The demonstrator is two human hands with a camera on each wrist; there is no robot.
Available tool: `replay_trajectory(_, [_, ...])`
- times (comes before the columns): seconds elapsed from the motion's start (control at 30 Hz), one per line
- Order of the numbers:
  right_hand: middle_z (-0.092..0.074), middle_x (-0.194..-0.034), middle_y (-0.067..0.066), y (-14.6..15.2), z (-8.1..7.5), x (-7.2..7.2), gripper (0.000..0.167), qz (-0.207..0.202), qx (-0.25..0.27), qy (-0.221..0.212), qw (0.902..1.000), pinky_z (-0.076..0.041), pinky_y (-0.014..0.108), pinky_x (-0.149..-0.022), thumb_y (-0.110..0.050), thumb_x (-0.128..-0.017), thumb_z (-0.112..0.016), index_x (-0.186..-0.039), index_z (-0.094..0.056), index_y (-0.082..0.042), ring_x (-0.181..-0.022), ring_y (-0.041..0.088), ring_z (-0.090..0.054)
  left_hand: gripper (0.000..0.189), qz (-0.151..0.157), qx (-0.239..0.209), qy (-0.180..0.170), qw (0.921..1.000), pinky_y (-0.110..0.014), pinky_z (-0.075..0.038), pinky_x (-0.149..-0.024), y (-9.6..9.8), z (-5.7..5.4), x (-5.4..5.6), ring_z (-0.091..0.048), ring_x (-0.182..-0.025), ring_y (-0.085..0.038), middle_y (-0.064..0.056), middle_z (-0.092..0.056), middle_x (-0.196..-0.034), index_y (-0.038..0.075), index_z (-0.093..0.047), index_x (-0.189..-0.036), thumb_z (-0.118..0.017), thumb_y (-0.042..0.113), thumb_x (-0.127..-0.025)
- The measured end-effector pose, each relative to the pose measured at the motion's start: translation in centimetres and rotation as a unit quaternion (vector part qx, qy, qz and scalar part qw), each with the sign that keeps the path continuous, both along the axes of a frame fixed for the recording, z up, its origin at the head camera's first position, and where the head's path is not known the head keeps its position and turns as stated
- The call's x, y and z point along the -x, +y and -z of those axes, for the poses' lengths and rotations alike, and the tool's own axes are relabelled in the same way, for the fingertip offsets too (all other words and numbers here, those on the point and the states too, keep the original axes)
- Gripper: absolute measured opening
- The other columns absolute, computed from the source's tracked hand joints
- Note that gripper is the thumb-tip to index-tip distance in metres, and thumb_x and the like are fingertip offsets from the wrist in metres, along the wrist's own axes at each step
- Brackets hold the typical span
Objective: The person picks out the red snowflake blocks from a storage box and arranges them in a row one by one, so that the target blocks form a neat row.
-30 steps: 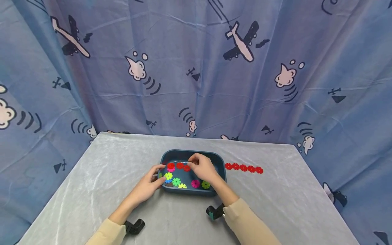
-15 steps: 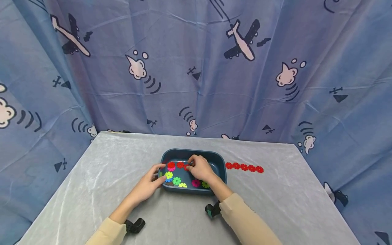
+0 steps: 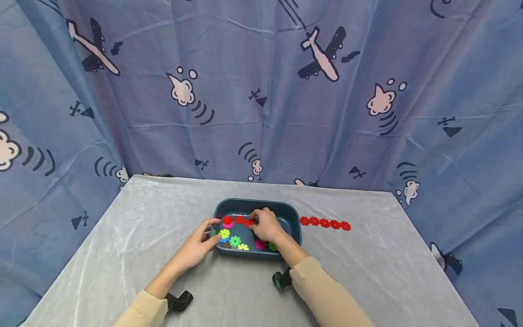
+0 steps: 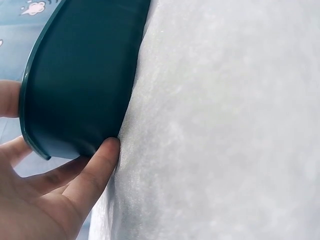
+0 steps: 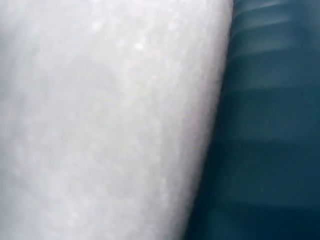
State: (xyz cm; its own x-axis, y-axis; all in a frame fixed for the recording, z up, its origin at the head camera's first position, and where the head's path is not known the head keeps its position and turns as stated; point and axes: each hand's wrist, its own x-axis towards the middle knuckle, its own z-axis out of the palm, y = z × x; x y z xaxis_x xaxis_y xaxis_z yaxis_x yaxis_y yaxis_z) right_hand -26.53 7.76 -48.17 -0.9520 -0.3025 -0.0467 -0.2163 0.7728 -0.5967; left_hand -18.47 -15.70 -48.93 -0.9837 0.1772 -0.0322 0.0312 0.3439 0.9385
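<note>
A dark teal plastic bin [image 3: 253, 255] stands on the table, holding several notched interlocking discs. My left hand [image 3: 198, 245] grips its left end, with the thumb and fingers spread around the rim and outer wall; the wrist view shows fingertips low on the bin wall [image 4: 80, 75]. My right hand [image 3: 267, 225] reaches into the bin, its thumb and index finger pinching a red interlocking disc [image 3: 248, 223]. Beside that lie another red disc [image 3: 239, 220] and a red one [image 3: 227, 220] over a pink disc. The right wrist view shows only pale cloth and bin wall.
Several red discs [image 3: 324, 223] form a row on the table right of the bin. Inside the bin are also a yellow disc [image 3: 224, 233], a green disc [image 3: 234, 241] and a magenta disc [image 3: 260, 244]. A patterned blue curtain [image 3: 220, 100] hangs behind the table.
My right hand has moved slightly down and left within the bin, its fingertips coming around the red disc. The left hand stays on the bin's left end.
</note>
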Motion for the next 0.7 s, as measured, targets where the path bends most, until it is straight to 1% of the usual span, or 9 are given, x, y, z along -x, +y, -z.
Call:
replay_trajectory(0.17, [-0.052, -0.096, 0.006, 0.01, 0.15, 0.04, 0.019, -0.001, 0.000, 0.001, 1.0000, -0.044, 0.037, -0.075, -0.014, -0.091, -0.077, -0.108, -0.070, -0.008, -0.093, 0.024, -0.047, 0.047, -0.001, 0.005, 0.004, 1.0000, -0.039, -0.057, -0.089, 0.04, 0.09, 0.08, -0.062, -0.116, -0.028, -0.022, -0.048, -0.146, 0.016, -0.048, -0.147, -0.062, 0.021, -0.103])
replay_trajectory(0.3, [-0.052, -0.096, 0.006, 0.01, 0.22, 0.08, 0.020, -0.008, -0.003, 0.005, 1.0000, -0.044, 0.037, -0.074, -0.014, -0.091, -0.077, -0.109, -0.070, -0.009, -0.092, 0.024, -0.047, 0.046, -0.005, 0.007, 0.003, 1.0000, -0.040, -0.057, -0.089, 0.05, 0.14, 0.06, -0.062, -0.117, -0.029, -0.022, -0.048, -0.145, 0.016, -0.049, -0.147, -0.062, 0.020, -0.103])
replay_trajectory(0.47, [-0.052, -0.095, 0.006, -0.06, 0.09, -0.05, 0.018, -0.012, -0.004, 0.002, 0.9999, -0.044, 0.037, -0.074, -0.014, -0.092, -0.077, -0.108, -0.071, -0.011, -0.092, 0.024, -0.047, 0.046, -0.014, 0.013, -0.006, 0.9998, -0.041, -0.057, -0.089, 0.07, 0.20, 0.10, -0.063, -0.112, -0.025, -0.020, -0.049, -0.143, 0.018, -0.049, -0.147, -0.062, 0.021, -0.103])
replay_trajectory(0.7, [-0.052, -0.094, 0.006, 0.00, -0.04, -0.08, 0.017, -0.009, 0.003, -0.005, 0.9999, -0.044, 0.036, -0.073, -0.015, -0.091, -0.078, -0.104, -0.068, -0.009, -0.091, 0.023, -0.047, 0.046, -0.011, 0.008, -0.008, 0.9999, -0.040, -0.057, -0.089, 0.11, 0.18, 0.18, -0.063, -0.110, -0.024, -0.020, -0.050, -0.142, 0.017, -0.049, -0.147, -0.062, 0.020, -0.103])
